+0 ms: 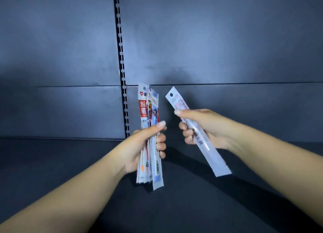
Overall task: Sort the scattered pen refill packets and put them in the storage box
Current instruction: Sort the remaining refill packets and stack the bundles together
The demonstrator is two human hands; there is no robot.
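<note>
My left hand (146,145) grips a bundle of several pen refill packets (148,108), held upright above a dark shelf; the front ones are red-and-white and blue. My right hand (201,128) pinches a single pale pink-and-white refill packet (215,156), tilted with its hang-hole end up and to the left. A short gap separates the single packet from the bundle. No storage box is in view.
A dark grey shelf surface (174,206) lies below both hands. Behind stands a dark metal back panel (218,40) with a slotted vertical upright (121,67) just left of the bundle.
</note>
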